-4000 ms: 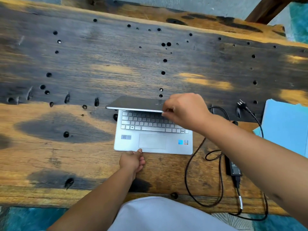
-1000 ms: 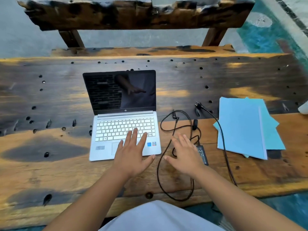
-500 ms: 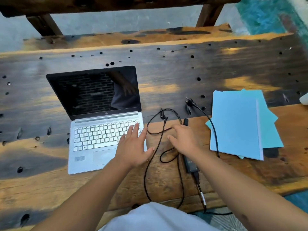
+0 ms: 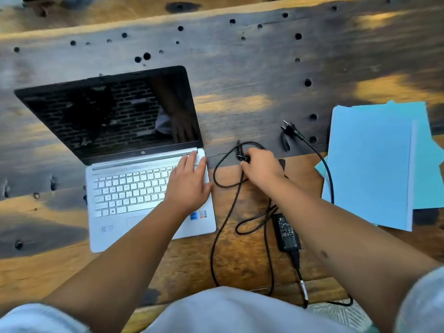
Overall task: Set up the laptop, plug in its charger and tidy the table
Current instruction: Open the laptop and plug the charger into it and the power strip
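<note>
The right hand (image 4: 260,169) is closing on the charger plug (image 4: 242,156) just right of the laptop (image 4: 134,188), while the left hand (image 4: 189,183) is lying flat on the keys. The looped cable (image 4: 225,212) may snag and drag the brick (image 4: 287,233).

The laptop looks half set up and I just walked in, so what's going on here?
A person has the laptop open on the wooden table, its screen dark. Their left hand rests flat on its right side, while the right hand grips the charger cable near its small plug. The wall plug lies loose beside blue papers.
</note>
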Demonstrator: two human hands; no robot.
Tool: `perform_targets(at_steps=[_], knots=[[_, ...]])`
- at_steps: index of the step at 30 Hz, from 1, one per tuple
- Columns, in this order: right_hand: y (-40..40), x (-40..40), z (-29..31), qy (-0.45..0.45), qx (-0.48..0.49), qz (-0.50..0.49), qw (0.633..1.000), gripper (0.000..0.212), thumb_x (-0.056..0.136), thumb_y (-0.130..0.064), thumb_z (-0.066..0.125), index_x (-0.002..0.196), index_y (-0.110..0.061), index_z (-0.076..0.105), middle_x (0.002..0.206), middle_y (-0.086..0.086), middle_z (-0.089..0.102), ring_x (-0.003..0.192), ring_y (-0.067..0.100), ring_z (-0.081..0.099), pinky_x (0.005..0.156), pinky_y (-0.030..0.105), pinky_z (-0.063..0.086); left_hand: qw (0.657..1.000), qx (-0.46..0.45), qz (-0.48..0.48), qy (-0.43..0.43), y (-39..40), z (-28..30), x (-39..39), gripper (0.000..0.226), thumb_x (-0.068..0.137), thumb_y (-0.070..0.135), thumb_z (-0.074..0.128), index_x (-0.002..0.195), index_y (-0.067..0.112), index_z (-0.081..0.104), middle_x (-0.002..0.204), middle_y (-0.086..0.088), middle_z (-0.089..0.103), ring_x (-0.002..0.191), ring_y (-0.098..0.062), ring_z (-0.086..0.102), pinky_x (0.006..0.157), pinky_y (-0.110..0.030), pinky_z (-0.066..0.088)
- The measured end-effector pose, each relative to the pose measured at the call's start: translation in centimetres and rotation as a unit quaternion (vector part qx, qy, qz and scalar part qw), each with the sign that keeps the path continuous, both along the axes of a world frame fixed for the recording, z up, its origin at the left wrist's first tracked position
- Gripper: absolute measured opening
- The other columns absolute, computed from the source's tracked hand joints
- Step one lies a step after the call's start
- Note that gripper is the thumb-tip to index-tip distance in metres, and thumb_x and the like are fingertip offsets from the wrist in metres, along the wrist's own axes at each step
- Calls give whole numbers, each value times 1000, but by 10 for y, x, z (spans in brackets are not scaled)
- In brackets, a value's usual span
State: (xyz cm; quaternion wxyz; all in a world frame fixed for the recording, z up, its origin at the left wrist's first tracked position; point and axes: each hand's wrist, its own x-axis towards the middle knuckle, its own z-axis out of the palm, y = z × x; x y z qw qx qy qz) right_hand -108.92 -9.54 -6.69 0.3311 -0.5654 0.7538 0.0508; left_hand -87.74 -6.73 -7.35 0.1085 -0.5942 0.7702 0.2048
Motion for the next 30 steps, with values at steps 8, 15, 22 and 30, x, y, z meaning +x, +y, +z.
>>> perform_targets(at_steps=[8, 15, 22, 30], knots=[[-4, 4, -15, -4, -33, -8, 999, 17, 90, -29, 56, 104, -18, 57, 101, 13, 68, 92, 37, 62, 65, 34, 43, 998, -50, -22, 20, -5, -10, 7, 63, 91, 44, 54, 142, 9, 42, 144, -14, 43, 130, -32, 41, 96, -47, 43], [-11, 13, -13, -115, -87, -13, 989, 19, 83, -21, 62, 101, -18, 64, 93, 6, 70, 93, 29, 62, 76, 38, 51, 997, -74, -19, 31, -5, -18, 10, 55, 94, 38, 50, 140, 9, 45, 144, -11, 46, 128, -31, 42, 92, -47, 40], [-18, 48, -19, -169, -54, -24, 984, 15, 82, -14, 62, 96, -15, 68, 91, 11, 71, 91, 32, 63, 79, 39, 52, 995, -90, -20, 42, -3, -27, 14, 56, 95, 38, 47, 141, 7, 45, 146, -13, 46, 134, -33, 39, 99, -47, 38], [-24, 60, -25, -155, -45, -28, 986, 17, 84, -15, 62, 96, -19, 72, 88, 7, 73, 90, 29, 65, 81, 34, 53, 993, -100, -13, 54, -1, -32, 13, 57, 95, 37, 47, 142, 6, 43, 146, -15, 44, 136, -34, 36, 105, -48, 35]])
